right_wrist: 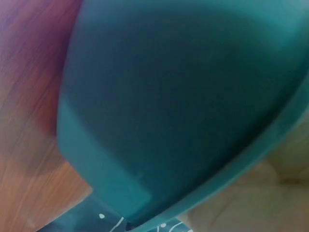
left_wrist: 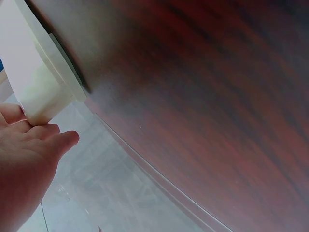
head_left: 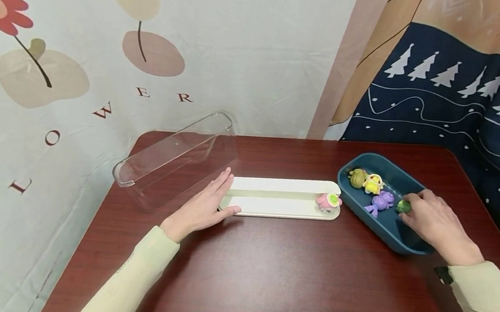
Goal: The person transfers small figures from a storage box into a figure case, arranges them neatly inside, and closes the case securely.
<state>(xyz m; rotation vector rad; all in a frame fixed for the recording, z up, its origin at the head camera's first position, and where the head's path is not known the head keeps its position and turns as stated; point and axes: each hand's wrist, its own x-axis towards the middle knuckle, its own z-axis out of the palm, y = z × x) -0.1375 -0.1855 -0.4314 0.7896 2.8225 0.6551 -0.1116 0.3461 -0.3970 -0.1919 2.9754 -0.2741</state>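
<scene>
My left hand (head_left: 204,205) rests at the left end of a long white tray (head_left: 272,209), fingers straight. In the left wrist view the fingertips meet the tray's end. A small pink figurine with a green and white top (head_left: 327,203) sits at the tray's right end. Over on the right, my right hand (head_left: 438,222) reaches into a dark blue bin (head_left: 371,223) and pinches a small green figurine (head_left: 404,206), partly hidden by the fingers. Beside it in the bin lie a purple figurine (head_left: 380,202), a yellow one (head_left: 373,183) and an olive-green one (head_left: 357,178).
Behind the left hand a clear plastic cover (head_left: 178,154) lies at a slant near the table's back left. The dark red wooden table (head_left: 293,278) ends at a hanging cloth with flower prints (head_left: 259,52) and a navy cloth with white trees (head_left: 451,104).
</scene>
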